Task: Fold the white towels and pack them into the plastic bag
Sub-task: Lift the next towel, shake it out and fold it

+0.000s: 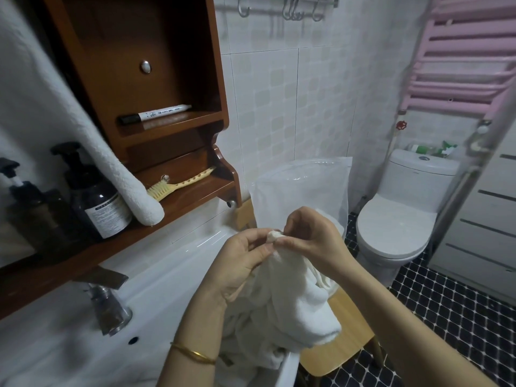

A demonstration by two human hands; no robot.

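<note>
Both hands are up in front of the person, fingertips nearly meeting over one bunched corner of a white towel. The left hand has its fingers curled and pinches that corner against the thumb. The right hand pinches the same corner from the other side, knuckles raised. The rest of the towel hangs below the hands in loose folds and bunches over the rim of the sink under the left wrist, which wears a thin gold bracelet.

Just beyond the hands a clear plastic bag stands upright with its mouth open. Something white shows low in it behind the right hand, but I cannot tell what. Under the right forearm is a pale wooden stool, and past the right hand, a white toilet.

Off to the left of the left hand a wooden shelf carries a dark pump bottle. Its white label has lines of print too small to read. A rolled white towel leans beside it, touching a yellow brush. Higher up lies a marker pen with a black cap, the lettering on its barrel too blurred to read.
</note>
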